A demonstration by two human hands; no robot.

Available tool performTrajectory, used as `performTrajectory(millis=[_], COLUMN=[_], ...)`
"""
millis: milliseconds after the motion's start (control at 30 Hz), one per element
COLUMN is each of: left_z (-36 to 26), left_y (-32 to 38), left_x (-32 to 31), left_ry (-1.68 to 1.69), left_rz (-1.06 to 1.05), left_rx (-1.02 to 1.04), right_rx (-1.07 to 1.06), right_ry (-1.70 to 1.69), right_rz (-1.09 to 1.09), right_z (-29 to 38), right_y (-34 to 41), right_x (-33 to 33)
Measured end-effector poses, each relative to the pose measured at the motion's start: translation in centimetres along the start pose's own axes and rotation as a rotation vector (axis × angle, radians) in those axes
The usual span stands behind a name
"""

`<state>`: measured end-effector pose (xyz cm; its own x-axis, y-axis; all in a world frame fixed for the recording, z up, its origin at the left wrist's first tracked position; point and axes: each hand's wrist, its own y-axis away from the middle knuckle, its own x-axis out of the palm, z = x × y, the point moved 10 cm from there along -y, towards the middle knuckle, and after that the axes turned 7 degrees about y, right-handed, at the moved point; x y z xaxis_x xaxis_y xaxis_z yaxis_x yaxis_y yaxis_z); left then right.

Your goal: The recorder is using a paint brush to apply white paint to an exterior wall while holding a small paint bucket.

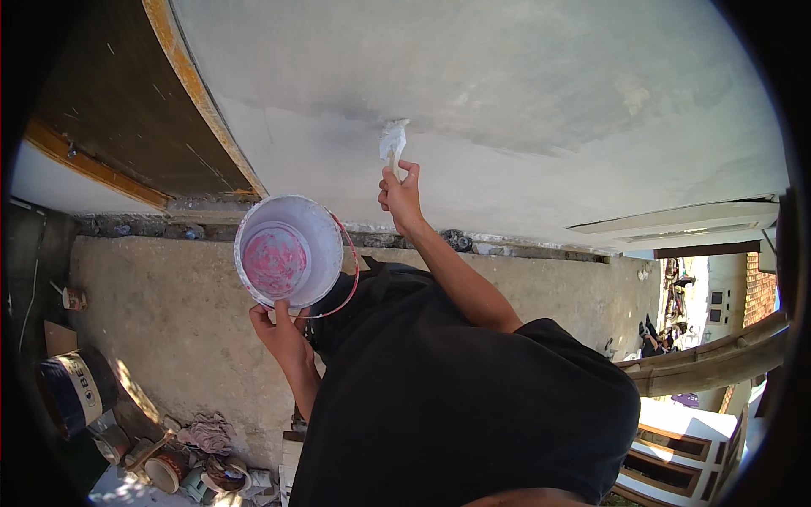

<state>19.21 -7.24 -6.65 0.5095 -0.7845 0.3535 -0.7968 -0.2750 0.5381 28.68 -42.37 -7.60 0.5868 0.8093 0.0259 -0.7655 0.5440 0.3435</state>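
My right hand (402,198) is closed around the handle of a paintbrush (393,141) coated in white paint. The brush's bristles touch a grey wall (519,76), which looks lighter below an uneven band at brush height. With my left hand (283,333) I grip the near rim of a white plastic bucket (323,253), thumb on the rim. The bucket is tilted so its inside shows, with pink and whitish residue on the bottom. Its red handle (356,266) hangs at the right side.
A dark door (127,95) with an orange-brown frame is at upper left. A gutter (443,241) runs along the wall's foot above a concrete floor (171,304). A dark drum (79,390), pots and a crumpled cloth (208,433) lie lower left; a bamboo pole (709,367) is at right.
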Motion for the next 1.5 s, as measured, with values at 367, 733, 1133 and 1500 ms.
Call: performTrajectory(millis=[367, 733, 1133, 1500], left_z=[-0.8, -0.5, -0.9, -0.7], left_y=[0.9, 0.2, 0.0, 0.3], left_x=[-0.3, 0.0, -0.7, -0.4], left_ry=[0.042, 0.028, 0.043, 0.032], left_rz=[-0.041, -0.019, -0.043, -0.078], left_rx=[0.042, 0.034, 0.027, 0.026], right_rx=[-0.101, -0.061, -0.115, -0.001], right_ry=[-0.009, 0.084, 0.126, 0.099], right_rz=[-0.366, 0.031, -0.164, 0.02], right_z=[-0.6, 0.4, -1.6, -3.2], right_y=[0.1, -0.1, -1.4, -1.7], right_x=[-12.2, 4.3, -12.0, 0.2])
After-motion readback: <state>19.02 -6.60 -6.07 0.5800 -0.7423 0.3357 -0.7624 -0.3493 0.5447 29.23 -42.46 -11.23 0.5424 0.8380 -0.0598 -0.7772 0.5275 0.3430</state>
